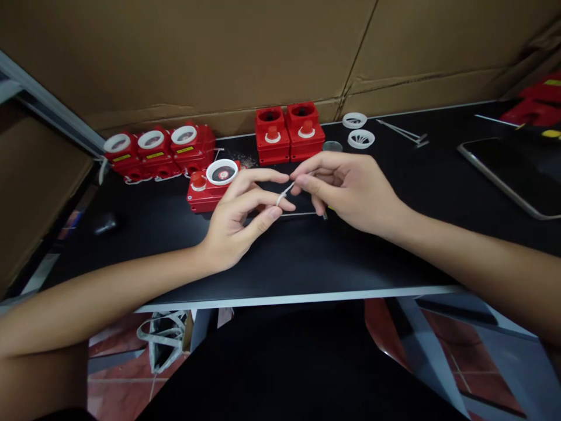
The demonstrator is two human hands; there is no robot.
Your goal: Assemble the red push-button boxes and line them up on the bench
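Observation:
A thin white cord (286, 192) runs between my two hands above the black table. My left hand (243, 216) pinches its lower end between thumb and fingers. The other end is between the thumb and index finger of my right hand (346, 187). Just behind my left hand sits a red box (205, 197) with a white ring (222, 172) around its dark round window and a red knob. A thin metal rod (300, 214) shows below the hands, partly hidden by my right fingers.
Three red boxes with white rings (156, 153) stand at the back left, two ringless ones (289, 133) at back centre. Loose white rings (361, 139), thin tools (403, 133) and a phone (511, 172) lie right. A cardboard wall (219, 58) rises behind; a black object (105, 224) lies left.

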